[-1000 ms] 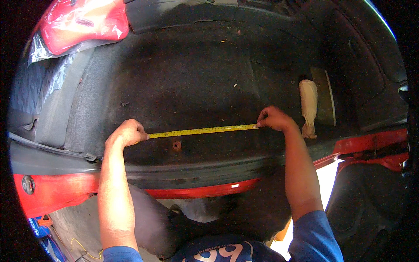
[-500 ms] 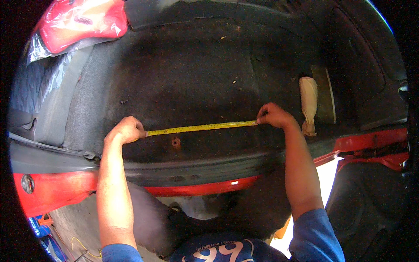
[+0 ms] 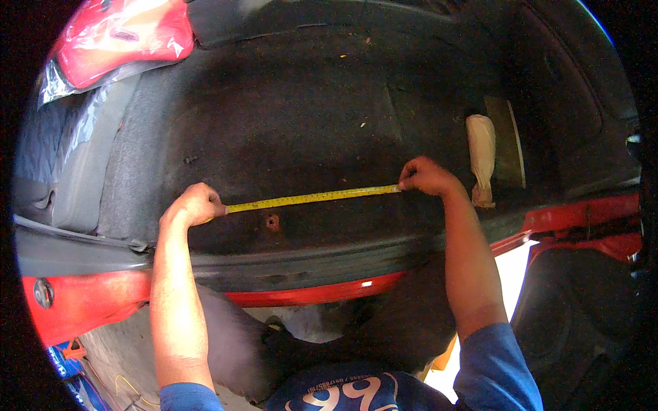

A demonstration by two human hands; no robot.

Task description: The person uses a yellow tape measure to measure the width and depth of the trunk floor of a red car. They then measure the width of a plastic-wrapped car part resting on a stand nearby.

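A yellow tape measure (image 3: 312, 198) stretches from side to side low over the dark carpeted car floor (image 3: 274, 130). My left hand (image 3: 194, 205) closes round its left end, the fingers curled. At the other end my right hand (image 3: 429, 177) pinches the tape's tip between thumb and fingertips. The blade runs nearly straight, rising slightly toward the right. Just nearer to me than the tape, a small rusty metal fitting (image 3: 273, 222) shows in the carpet. Whether a tape case sits inside my left hand cannot be seen.
A tan wrapped bundle (image 3: 482, 154) and a flat dark panel (image 3: 505, 142) lie at the right. Plastic-covered red padding (image 3: 127, 38) is at the far left, above a grey seat side (image 3: 89, 161). The red door sill (image 3: 315, 294) runs across in front of me.
The view has shifted slightly, so everything sits a little further left. Both hands keep their hold on the tape measure, with its length between them about the same.
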